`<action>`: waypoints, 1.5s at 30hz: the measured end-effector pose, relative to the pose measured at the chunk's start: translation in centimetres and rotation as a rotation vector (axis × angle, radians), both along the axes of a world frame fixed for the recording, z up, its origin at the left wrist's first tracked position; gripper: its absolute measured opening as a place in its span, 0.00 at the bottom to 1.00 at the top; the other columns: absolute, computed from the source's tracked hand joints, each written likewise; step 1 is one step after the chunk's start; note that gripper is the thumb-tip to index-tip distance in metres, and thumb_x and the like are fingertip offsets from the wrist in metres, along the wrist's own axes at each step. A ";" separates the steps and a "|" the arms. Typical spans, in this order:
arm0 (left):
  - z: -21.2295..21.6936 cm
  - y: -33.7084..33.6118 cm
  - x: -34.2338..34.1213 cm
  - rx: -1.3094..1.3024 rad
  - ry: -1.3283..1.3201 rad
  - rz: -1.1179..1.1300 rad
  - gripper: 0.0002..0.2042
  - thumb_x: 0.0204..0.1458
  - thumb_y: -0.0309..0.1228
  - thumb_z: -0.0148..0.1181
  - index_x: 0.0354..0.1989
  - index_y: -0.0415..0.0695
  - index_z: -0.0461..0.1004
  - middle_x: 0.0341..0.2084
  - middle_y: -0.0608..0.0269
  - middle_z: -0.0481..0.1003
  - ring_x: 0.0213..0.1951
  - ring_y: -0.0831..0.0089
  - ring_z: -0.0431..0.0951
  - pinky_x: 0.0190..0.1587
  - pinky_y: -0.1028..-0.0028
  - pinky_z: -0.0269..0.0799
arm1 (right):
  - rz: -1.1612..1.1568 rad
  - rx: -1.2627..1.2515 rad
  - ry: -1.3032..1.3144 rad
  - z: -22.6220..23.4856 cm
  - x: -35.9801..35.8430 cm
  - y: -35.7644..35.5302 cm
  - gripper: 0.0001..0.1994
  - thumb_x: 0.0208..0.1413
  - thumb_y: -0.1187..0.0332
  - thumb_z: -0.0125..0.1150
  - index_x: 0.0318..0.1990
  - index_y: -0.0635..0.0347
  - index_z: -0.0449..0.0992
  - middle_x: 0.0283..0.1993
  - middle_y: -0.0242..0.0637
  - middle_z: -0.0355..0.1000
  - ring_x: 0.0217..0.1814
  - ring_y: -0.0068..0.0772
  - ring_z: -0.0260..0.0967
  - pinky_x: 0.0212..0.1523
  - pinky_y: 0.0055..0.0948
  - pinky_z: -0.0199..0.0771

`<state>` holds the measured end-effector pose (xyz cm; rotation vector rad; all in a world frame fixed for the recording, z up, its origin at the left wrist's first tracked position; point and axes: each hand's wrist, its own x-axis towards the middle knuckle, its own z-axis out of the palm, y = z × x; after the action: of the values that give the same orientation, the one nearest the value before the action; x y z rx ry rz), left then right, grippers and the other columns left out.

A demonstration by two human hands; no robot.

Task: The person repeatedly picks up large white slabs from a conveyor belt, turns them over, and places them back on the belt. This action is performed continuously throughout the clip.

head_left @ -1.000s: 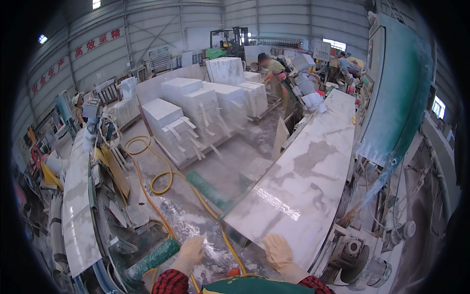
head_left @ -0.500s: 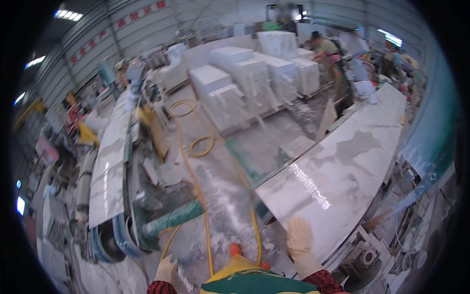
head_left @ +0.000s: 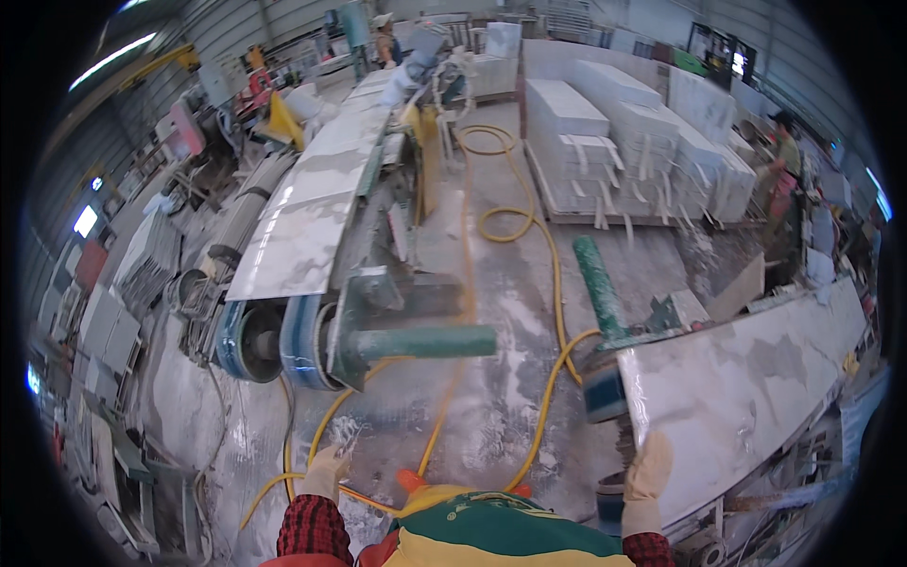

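The right hand (head_left: pixel 649 474), fingers pressed together, is at the edge of the slab (head_left: pixel 727 387), at the wearer's two o'clock; a flat palm probably guides best. The left hand's (head_left: pixel 325 472) fingers I cannot tell.

Flat white slab (head_left: pixel 737 397), grey-patched

Checked red-black sleeves (head_left: pixel 314 527), green-yellow apron (head_left: pixel 520 527)

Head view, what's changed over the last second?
The view has swung left, so the right-hand slab and stacked blocks now sit farther right in frame. Nothing visibly taken up or let go; the right hand is still at that slab's near end.
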<state>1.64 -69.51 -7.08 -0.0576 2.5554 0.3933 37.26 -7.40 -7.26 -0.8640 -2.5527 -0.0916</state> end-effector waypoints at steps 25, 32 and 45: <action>-1.7 -23.5 -4.0 0.112 0.051 0.489 0.26 0.74 0.54 0.45 0.66 0.51 0.79 0.63 0.43 0.79 0.66 0.47 0.77 0.67 0.57 0.73 | 1.058 -0.128 0.111 4.0 -54.6 -35.9 0.30 0.66 0.57 0.62 0.69 0.65 0.70 0.69 0.55 0.71 0.73 0.62 0.65 0.79 0.58 0.58; 1.8 -25.0 -12.1 0.163 0.445 0.220 0.22 0.70 0.47 0.55 0.67 0.53 0.79 0.64 0.44 0.78 0.67 0.45 0.75 0.70 0.52 0.67 | 1.036 -0.085 0.170 3.4 -70.4 -43.6 0.34 0.65 0.48 0.61 0.71 0.64 0.68 0.72 0.55 0.68 0.78 0.60 0.59 0.82 0.58 0.51; 7.8 -24.1 -28.8 0.038 0.714 0.106 0.46 0.59 0.45 0.71 0.83 0.43 0.55 0.78 0.28 0.55 0.76 0.31 0.58 0.78 0.44 0.54 | 0.830 -0.230 -0.116 4.3 -80.5 -44.7 0.35 0.67 0.48 0.57 0.74 0.63 0.68 0.80 0.55 0.63 0.85 0.56 0.53 0.87 0.53 0.43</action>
<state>-27.13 -93.56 0.70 -0.0441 3.2548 0.5855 -43.24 -52.11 -2.92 0.1888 -2.8507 0.4189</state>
